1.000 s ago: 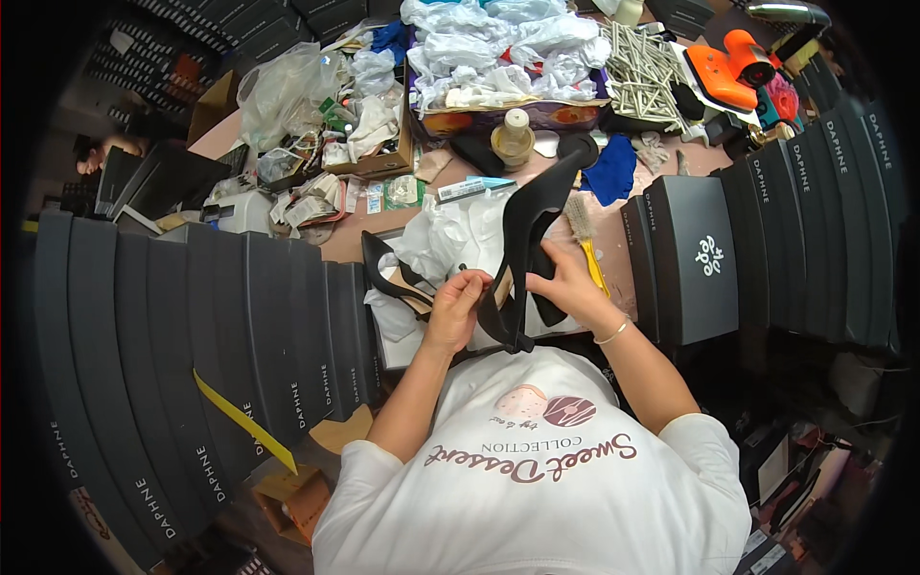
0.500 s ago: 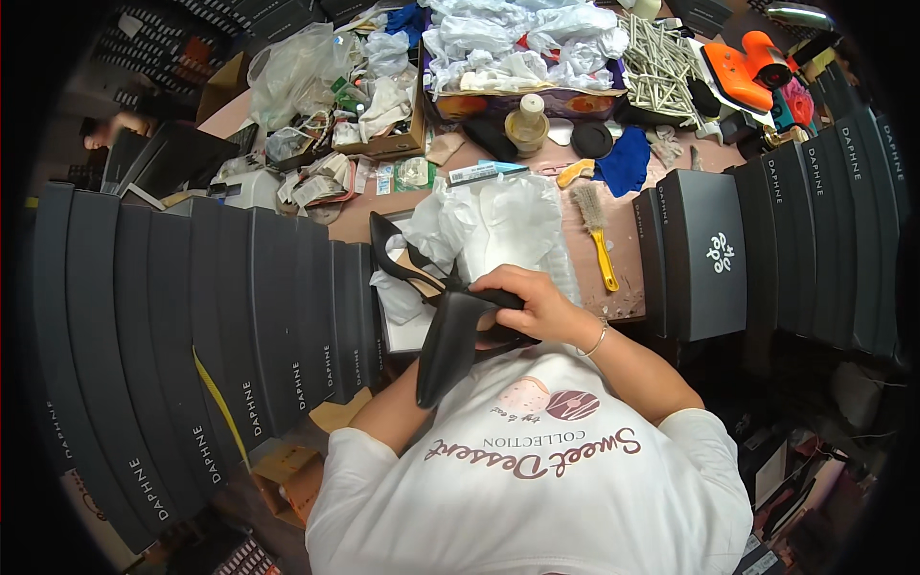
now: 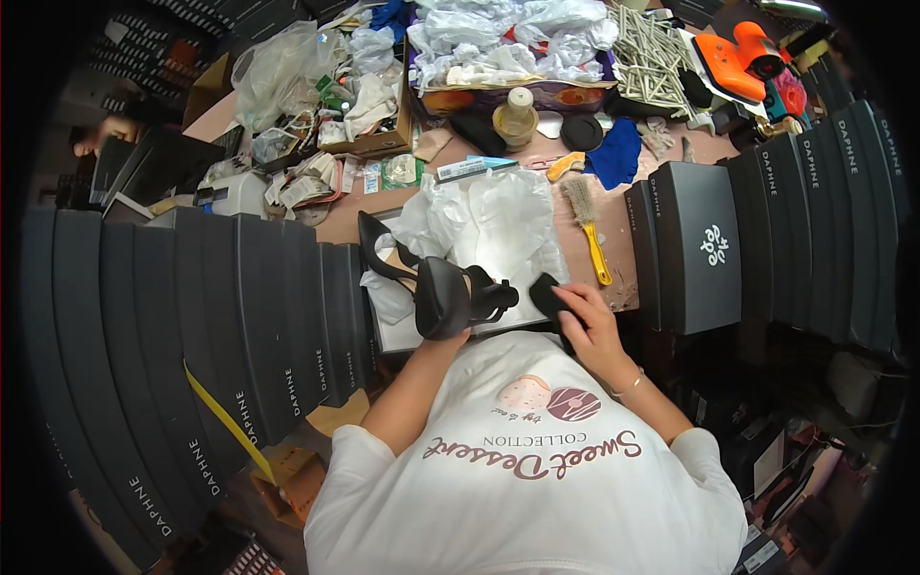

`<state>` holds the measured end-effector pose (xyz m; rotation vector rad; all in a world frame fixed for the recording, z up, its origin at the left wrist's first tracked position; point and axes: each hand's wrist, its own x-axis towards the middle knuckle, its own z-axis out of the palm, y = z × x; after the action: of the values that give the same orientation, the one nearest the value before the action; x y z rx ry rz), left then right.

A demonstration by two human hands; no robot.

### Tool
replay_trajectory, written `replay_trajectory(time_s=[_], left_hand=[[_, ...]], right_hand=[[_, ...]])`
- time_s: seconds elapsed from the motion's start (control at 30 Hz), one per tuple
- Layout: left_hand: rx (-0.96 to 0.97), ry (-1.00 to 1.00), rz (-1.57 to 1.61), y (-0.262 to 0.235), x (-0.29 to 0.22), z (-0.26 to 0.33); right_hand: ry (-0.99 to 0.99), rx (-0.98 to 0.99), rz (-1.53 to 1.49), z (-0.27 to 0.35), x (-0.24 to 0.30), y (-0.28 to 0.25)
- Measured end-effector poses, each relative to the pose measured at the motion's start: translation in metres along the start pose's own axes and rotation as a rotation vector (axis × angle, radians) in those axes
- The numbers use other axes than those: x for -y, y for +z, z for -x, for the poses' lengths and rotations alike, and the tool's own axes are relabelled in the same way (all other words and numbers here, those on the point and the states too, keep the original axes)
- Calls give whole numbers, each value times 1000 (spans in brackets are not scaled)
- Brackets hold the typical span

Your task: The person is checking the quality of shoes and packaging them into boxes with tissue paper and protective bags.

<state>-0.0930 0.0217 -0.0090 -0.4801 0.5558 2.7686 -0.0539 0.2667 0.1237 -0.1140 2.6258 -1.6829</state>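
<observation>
My left hand (image 3: 450,336) grips a black high-heeled shoe (image 3: 443,295) from below and holds it on its side over an open shoe box (image 3: 388,335) at the table's near edge. The shoe hides most of that hand. A second black shoe (image 3: 376,247) lies in the box, on crumpled white tissue paper (image 3: 494,222). My right hand (image 3: 586,321) is to the right of the held shoe, its fingers closed on a small black pad (image 3: 546,290) at the box's right edge.
Black shoe boxes stand in rows at the left (image 3: 192,326) and right (image 3: 704,244). A yellow-handled brush (image 3: 586,225), a blue cloth (image 3: 613,153), a tape roll (image 3: 517,117) and an orange tool (image 3: 733,57) lie beyond. Plastic bags and clutter cover the far table.
The shoe, held upright in both hands a second ago, has come down onto its side over the box. My right hand has let go of it and moved right onto the black pad.
</observation>
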Motion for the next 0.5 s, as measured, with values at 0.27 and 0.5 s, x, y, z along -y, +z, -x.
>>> replay_trajectory(time_s=[0.27, 0.5], left_hand=[[-54, -227, -893, 124, -24, 14], [-499, -373, -200, 51, -42, -34]], right_hand=[[-498, 336, 685, -29, -3, 39], [-151, 140, 922, -75, -55, -54]])
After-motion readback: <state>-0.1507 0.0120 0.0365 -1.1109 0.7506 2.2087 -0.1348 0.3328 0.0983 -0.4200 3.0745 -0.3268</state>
